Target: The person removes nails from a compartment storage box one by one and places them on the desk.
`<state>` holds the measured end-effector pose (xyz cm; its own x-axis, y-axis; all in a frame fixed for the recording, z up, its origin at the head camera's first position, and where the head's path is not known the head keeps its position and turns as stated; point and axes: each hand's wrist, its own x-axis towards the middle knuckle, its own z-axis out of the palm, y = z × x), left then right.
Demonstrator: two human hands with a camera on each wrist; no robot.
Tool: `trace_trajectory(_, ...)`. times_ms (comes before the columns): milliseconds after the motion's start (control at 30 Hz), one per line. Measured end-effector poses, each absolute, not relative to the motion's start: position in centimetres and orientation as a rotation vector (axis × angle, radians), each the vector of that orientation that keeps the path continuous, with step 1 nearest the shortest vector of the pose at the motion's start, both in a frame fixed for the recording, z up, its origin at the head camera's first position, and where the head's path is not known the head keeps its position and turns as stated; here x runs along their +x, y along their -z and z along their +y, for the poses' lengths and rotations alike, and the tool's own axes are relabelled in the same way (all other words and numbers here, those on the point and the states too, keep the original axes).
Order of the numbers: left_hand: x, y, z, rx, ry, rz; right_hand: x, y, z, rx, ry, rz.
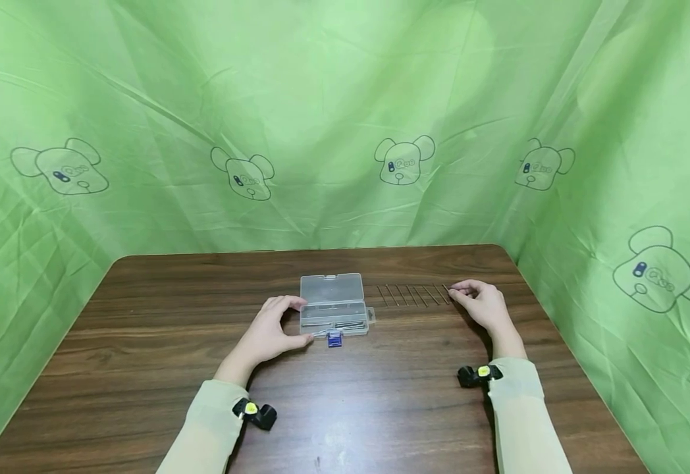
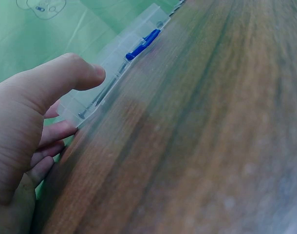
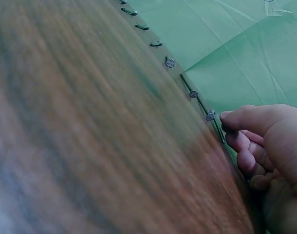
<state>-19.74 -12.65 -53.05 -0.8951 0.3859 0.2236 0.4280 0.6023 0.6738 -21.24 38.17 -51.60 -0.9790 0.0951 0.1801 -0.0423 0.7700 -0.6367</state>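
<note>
Nails [image 3: 170, 63], row on counter [image 1: 404, 368]: likely light, stiff, roll-prone; best pinched mid-shank. Left fingers [image 1: 294, 342] grip clear case [image 1: 332, 288]; right fingers [image 1: 466, 300] at end nail [image 3: 210, 116], hold unclear.

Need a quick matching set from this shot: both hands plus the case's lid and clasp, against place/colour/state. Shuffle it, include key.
Things
1. lid
2. right hand
3. clasp
4. left hand

Place, colour or state
A. at the right end of the row of nails
B. at the left end of the plastic case
C. open, on the case's far side
D. blue

Pairs: 1-C, 2-A, 3-D, 4-B
</note>
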Motion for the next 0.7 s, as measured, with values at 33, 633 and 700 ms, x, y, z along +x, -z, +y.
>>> trace_trajectory(33, -19.7, 53.1, -12.6, -0.705, 1.183, -2.759, -21.2, 51.6, 38.2, -0.049, -1.003, -2.760)
trace_trajectory(633, -19.8, 53.1, -12.7, -0.722, 1.157, -2.740, -21.6, 49.7, 36.2, -0.005, -1.043, -2.690)
trace_trajectory(700, -19.8, 53.1, -12.7, -0.730, 1.158, -2.731, -21.8, 49.2, 35.4, 0.037, -1.053, -2.683)
